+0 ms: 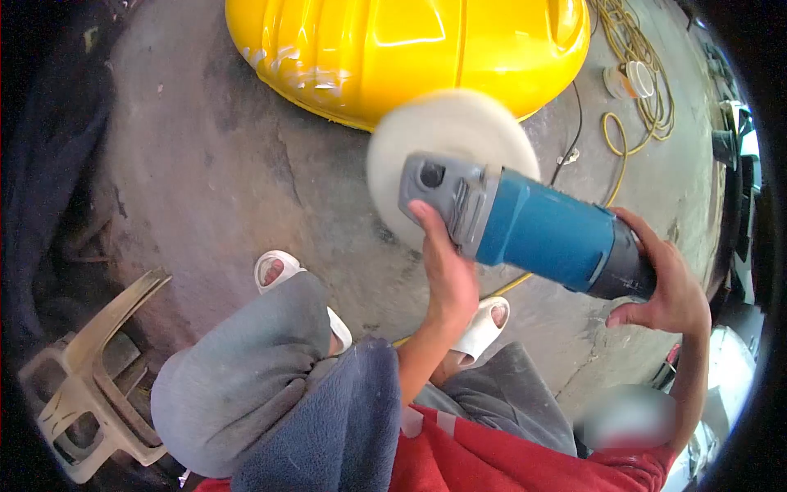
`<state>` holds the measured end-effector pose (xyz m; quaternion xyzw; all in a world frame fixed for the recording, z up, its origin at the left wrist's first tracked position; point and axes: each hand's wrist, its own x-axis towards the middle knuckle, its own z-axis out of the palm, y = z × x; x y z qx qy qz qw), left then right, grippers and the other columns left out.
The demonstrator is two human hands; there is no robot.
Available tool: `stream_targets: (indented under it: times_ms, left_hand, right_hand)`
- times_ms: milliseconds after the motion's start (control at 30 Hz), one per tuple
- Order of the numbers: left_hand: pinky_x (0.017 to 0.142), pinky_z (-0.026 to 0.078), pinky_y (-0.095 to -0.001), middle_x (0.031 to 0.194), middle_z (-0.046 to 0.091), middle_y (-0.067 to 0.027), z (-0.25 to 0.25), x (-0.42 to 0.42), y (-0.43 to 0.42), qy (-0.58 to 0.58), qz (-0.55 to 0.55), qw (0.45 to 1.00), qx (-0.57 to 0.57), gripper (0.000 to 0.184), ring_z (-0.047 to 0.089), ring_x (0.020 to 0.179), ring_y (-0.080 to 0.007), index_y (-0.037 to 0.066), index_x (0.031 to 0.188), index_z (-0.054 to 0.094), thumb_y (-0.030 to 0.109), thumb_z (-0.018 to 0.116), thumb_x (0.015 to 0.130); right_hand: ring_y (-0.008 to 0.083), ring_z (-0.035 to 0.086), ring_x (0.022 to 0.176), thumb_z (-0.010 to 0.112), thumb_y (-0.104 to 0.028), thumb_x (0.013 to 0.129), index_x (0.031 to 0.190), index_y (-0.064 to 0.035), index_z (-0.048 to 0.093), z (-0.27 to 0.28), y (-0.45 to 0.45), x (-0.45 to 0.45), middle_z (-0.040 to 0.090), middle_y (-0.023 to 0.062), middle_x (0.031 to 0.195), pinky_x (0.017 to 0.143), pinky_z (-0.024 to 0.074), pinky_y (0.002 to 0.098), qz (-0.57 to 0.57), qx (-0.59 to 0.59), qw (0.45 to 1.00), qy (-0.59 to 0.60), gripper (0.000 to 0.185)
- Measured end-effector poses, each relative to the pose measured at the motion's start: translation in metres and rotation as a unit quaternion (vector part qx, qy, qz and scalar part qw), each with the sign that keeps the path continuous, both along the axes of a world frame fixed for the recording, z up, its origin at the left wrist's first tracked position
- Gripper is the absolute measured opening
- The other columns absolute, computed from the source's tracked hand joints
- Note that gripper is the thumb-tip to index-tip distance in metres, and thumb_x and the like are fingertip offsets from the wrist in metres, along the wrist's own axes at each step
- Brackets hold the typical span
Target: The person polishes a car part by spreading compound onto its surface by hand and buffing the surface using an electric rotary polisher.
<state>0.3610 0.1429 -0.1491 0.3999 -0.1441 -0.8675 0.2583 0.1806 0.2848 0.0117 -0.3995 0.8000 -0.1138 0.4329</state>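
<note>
A blue and grey electric polisher (pixel 557 230) is held up in front of me in both hands. My left hand (pixel 447 271) grips its grey head from below, the thumb lying on the casing. Around the black rear end my right hand (pixel 668 283) is wrapped. The round white polishing pad (pixel 410 135) looks blurred at its rim and overlaps the lower edge of a glossy yellow panel (pixel 410 49) in the view; I cannot tell whether they touch. Whitish smears (pixel 307 74) mark the panel's left part.
A coiled yellow hose (pixel 648 49) lies at the upper right, beside a small white tub (pixel 630 80). A dark cable (pixel 566 160) runs across the concrete floor (pixel 221 164). At the lower left stands a worn plastic chair (pixel 90 394). A blue towel (pixel 336 426) hangs over my lap.
</note>
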Motion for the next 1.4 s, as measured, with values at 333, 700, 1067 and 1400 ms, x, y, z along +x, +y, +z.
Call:
stream_targets:
  times_ms: [333,700,1067,1400]
  left_hand:
    - [0.100,0.048,-0.0406,0.139,0.052,-0.0101,0.026,-0.032,-0.041,-0.051,-0.174,0.973,-0.143,0.080,0.054,0.124,-0.0209,0.008,0.146,0.037,0.069,0.037,0.094]
    - [0.100,0.047,-0.0422,0.142,0.049,-0.0079,0.015,-0.018,-0.021,-0.056,-0.080,0.984,-0.147,0.080,0.053,0.125,-0.0215,0.012,0.148,0.034,0.070,0.036,0.094]
    - [0.104,0.040,-0.0383,0.136,0.054,-0.0050,-0.008,-0.009,-0.008,-0.011,0.115,0.993,-0.017,0.070,0.054,0.122,-0.0200,0.012,0.144,0.041,0.063,0.043,0.096]
    - [0.102,0.041,-0.0360,0.125,0.060,-0.0052,-0.047,0.016,0.010,0.018,0.088,0.991,0.101,0.062,0.056,0.117,-0.0192,0.012,0.130,0.054,0.062,0.039,0.097]
  right_hand:
    - [0.0415,0.063,0.104,0.080,-0.009,0.060,0.140,-0.0109,0.040,-0.040,0.021,-0.002,0.064,0.0212,0.110,0.090,0.0487,0.0434,-0.063,-0.070,0.991,0.095,0.090]
    - [0.0418,0.063,0.101,0.075,-0.005,0.060,0.138,-0.0118,0.042,-0.038,0.019,0.000,0.064,0.0196,0.109,0.086,0.0488,0.0448,-0.034,-0.088,0.991,0.096,0.085]
    - [0.0425,0.065,0.093,0.071,0.003,0.060,0.139,-0.0146,0.042,-0.015,-0.025,0.018,0.067,0.0216,0.095,0.086,0.0494,0.0462,-0.004,0.014,0.986,0.164,0.086]
    - [0.0441,0.064,0.082,0.071,0.001,0.064,0.142,-0.0193,0.038,-0.021,-0.026,0.061,0.067,0.0206,0.089,0.077,0.0479,0.0489,0.017,0.121,0.970,0.211,0.088]
